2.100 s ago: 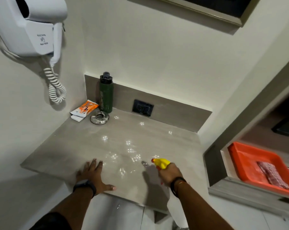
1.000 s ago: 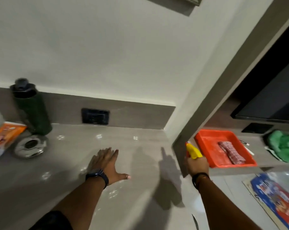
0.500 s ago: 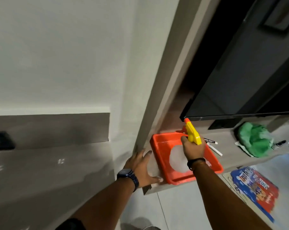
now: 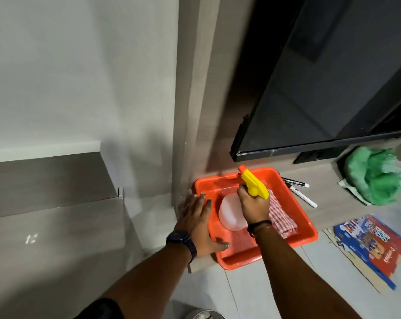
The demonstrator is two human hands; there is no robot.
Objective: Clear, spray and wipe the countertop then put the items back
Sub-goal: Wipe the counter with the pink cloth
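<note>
Can't see the neck or trigger of the spray bottle: hidden under the right hand, fingers wrapped tight round it just below the yellow head. Also cut off at frame left: most of the countertop, only a grey corner with a few droplet glints in view. Hard to read the print on the blue-and-red box lying on the floor (upside down, blurred). As for the bottle: translucent white rounded body, yellow sprayer with an orange nozzle tip pointing back-left, held tilted inside the orange tray, body low over the tray's floor; touching it or not, cannot tell. Beside it in the tray, partly under the right wrist, a red-and-white checked cloth. Flat left hand, fingers straight, pressed on the tray's near-left rim and the ledge edge. Versus half a second ago: bottle lower and deeper in the tray, left hand shifted from the ledge corner onto the rim, cloth now showing. Right of the tray: two markers, a crumpled green bag, a black screen above.
</note>
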